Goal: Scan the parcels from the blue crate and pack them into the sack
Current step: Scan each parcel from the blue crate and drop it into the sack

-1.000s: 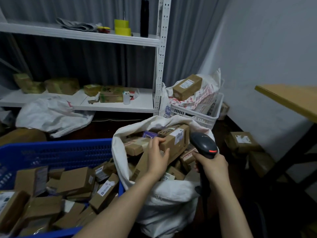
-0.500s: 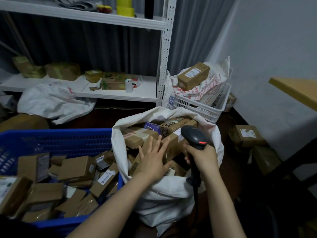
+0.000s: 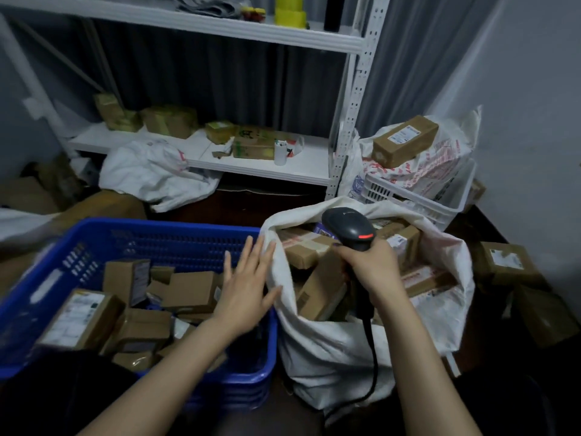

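The left hand [image 3: 248,284], fingers spread and empty, has swung from the sack [image 3: 330,347] to the blue crate [image 3: 151,226], where many parcels [image 3: 188,291] remain, while the right hand [image 3: 371,265] grips the scanner [image 3: 349,228] above the nearly full sack.

Saw a blue crate [image 3: 176,226] at near left, full of brown parcels [image 3: 191,291] with white labels. Found the sack [image 3: 330,347] at its right plain white, the scanner [image 3: 349,228] dark grey with one red stripe. Noticed far right a white basket [image 3: 405,202] and a white bag [image 3: 440,162] with red print; up on the white shelf [image 3: 220,25], yellow rolls [image 3: 290,15].
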